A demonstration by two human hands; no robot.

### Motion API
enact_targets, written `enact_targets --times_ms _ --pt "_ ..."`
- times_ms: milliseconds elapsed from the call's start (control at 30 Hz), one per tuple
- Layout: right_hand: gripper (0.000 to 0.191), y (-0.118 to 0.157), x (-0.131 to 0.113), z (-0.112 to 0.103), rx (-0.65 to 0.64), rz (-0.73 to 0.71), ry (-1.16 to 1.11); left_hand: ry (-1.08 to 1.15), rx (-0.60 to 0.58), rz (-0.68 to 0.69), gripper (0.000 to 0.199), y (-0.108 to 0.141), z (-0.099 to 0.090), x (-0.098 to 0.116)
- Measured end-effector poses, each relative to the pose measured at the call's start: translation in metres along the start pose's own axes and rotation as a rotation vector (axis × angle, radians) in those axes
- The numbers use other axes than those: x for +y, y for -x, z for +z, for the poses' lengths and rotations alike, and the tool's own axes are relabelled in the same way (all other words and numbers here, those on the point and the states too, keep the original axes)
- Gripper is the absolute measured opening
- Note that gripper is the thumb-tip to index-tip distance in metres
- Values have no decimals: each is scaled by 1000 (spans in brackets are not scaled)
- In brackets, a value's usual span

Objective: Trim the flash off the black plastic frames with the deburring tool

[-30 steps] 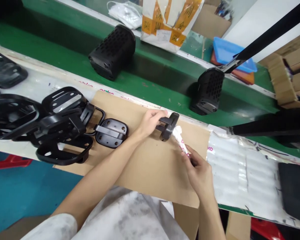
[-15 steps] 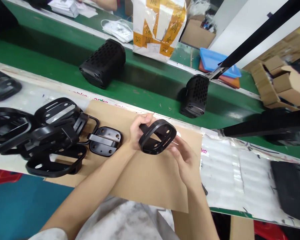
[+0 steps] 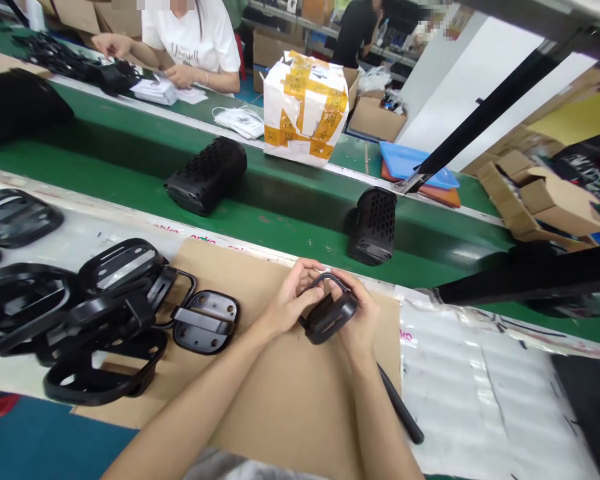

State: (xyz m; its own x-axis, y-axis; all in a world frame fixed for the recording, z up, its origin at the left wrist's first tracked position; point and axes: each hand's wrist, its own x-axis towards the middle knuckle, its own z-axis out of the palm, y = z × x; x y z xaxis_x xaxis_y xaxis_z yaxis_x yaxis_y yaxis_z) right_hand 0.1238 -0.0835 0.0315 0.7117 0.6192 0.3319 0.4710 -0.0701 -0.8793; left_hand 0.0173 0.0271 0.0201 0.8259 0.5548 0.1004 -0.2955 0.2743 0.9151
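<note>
Between both hands, above the brown cardboard sheet, is a black plastic bracket with a loop, tilted. My left hand is closed on its left side, thumb laid over the loop. My right hand grips the right side, its fingers partly hidden behind the part. A similar black bracket lies flat on the cardboard, left of my hands. Farther left is a heap of several like black brackets. A black rod rests beside my right forearm.
Beyond the bench, two black perforated housings stand on the green conveyor. A taped white box stands behind them. Across the line sits a person in a white shirt. A black post slants down at right.
The bracket has been turned so its loop points up and away. My left hand has shifted onto the loop side, and my right hand has closed in. The view has tilted up.
</note>
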Motion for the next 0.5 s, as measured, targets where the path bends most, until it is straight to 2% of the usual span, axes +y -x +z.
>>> enact_targets --times_ms 133,333,500 --pt "21 5 18 1 34 -53 38 -17 -61 -72 36 5 9 -4" --pt "24 12 32 -3 54 -21 24 -172 15 -135 47 13 20 -11" --pt "22 12 31 -1 60 12 -5 -296 37 -133 39 14 23 -5"
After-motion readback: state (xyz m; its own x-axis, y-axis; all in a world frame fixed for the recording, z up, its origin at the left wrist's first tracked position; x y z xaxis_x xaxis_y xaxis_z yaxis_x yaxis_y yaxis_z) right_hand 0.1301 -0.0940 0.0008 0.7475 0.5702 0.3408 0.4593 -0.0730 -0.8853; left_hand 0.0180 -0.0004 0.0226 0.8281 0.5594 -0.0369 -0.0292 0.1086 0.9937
